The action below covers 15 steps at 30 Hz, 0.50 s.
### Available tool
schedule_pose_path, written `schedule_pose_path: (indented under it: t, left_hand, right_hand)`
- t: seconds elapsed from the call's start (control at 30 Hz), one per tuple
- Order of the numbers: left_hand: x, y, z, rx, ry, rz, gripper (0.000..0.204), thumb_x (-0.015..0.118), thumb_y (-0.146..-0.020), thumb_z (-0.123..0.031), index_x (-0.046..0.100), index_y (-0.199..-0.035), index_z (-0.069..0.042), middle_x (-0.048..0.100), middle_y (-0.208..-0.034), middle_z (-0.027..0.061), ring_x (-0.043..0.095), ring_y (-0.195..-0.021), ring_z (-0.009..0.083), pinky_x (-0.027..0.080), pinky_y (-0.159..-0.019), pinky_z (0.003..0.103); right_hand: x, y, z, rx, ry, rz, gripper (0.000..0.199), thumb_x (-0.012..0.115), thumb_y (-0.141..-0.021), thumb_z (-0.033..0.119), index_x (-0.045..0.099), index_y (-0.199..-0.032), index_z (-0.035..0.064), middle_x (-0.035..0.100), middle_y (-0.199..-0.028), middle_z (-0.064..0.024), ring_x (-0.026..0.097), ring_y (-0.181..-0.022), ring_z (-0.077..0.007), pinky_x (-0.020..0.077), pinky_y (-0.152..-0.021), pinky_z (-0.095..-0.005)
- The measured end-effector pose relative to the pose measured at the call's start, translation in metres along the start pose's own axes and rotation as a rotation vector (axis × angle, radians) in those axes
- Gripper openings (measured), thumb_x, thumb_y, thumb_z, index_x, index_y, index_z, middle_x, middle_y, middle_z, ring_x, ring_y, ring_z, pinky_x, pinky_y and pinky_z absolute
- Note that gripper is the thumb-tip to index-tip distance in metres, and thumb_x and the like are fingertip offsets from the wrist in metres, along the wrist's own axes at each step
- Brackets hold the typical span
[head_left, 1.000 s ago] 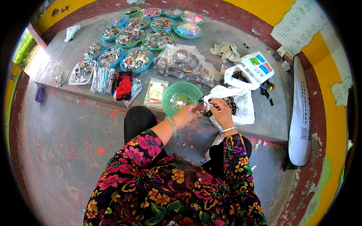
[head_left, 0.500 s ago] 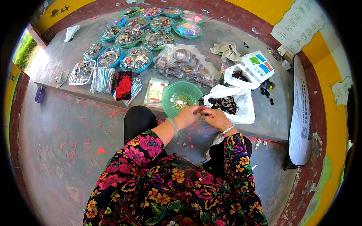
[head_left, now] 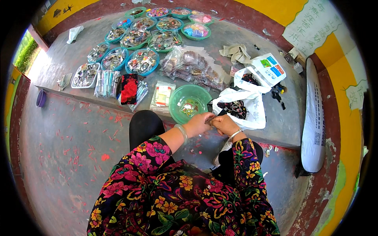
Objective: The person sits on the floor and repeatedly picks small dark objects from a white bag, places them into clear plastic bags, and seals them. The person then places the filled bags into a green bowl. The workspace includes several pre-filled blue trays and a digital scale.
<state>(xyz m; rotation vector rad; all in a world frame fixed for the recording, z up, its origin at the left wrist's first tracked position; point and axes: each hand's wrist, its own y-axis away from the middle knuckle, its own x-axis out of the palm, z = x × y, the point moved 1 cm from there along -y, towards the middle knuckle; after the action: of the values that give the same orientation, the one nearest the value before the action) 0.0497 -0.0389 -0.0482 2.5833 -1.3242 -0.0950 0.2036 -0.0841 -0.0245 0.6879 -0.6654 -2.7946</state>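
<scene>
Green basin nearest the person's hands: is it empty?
No, a small cluster of shiny pieces lies in the bottom of the green basin, just beyond the left hand.

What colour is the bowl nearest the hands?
The bowl is green; it shows in the head view.

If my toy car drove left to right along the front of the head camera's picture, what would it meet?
Purple bowl → white tray → black pouch with red flowers → green bowl → front white bag → long white bundle.
</scene>
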Motion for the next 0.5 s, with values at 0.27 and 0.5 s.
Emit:
schedule_pose_path:
  t: [0.27, 0.5]
  left_hand:
    - [-0.013, -0.003, 0.005, -0.192, 0.094, -0.066, 0.039, 0.059, -0.077, -0.002, 0.048, -0.115, -0.001, 0.057, -0.095, 0.0072, 0.057, -0.085, 0.0137, 0.052, -0.062, 0.027]
    - [-0.015, -0.011, 0.019, -0.135, 0.132, -0.072, 0.019, 0.061, -0.078, -0.004, 0.057, -0.097, 0.001, 0.059, -0.087, 0.0058, 0.058, -0.077, 0.0103, 0.049, -0.064, 0.023]
  right_hand:
    - [-0.003, -0.002, -0.003, -0.066, -0.048, -0.262, 0.025, 0.055, -0.079, 0.022, 0.065, -0.071, 0.0008, 0.049, -0.042, -0.0039, 0.048, -0.036, -0.0109, 0.0366, -0.037, -0.0247]
    - [-0.004, -0.003, -0.005, -0.109, -0.24, -0.258, 0.019, 0.06, -0.078, 0.019, 0.067, -0.081, 0.0019, 0.053, -0.048, -0.0021, 0.046, -0.037, -0.008, 0.0345, -0.037, -0.0228]
